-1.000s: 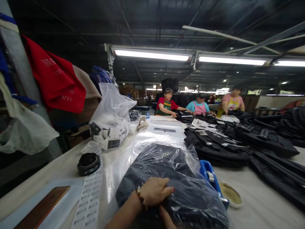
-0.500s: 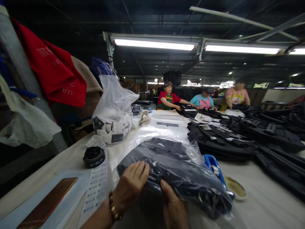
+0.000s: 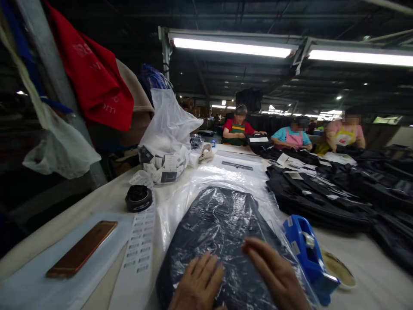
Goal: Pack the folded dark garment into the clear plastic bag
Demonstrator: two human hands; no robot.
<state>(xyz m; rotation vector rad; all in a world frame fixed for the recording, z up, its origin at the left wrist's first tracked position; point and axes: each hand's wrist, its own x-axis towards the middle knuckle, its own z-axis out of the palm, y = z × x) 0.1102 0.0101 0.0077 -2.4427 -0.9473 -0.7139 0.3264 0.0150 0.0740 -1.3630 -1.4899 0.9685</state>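
A black fabric item point(image 3: 222, 215), its exact kind hard to make out, lies flat inside a clear plastic bag point(image 3: 187, 196) directly in front of me. My left hand point(image 3: 200, 282) rests on the plastic at the near part, fingers stretched out and palm down. To its right, my right hand point(image 3: 275, 273) is over the same bag with its fingers extended; whether it touches the plastic I cannot tell. A blue tape dispenser point(image 3: 305, 249) stands just right of the bag. The near end of the bagged item is cut off by the picture edge.
At left lie a phone point(image 3: 82, 249), a barcode label strip point(image 3: 138, 241) and a black roll point(image 3: 138, 198). Behind them sits a plastic bag of labels point(image 3: 167, 161). A round dish point(image 3: 338, 269) and piled black items point(image 3: 316, 198) are at right. Several people work at the far end.
The bagged item, bunched and slanted before, now lies flatter and straighter. Both hands have shifted from gripping it to extended fingers over it. The view has also turned slightly left.
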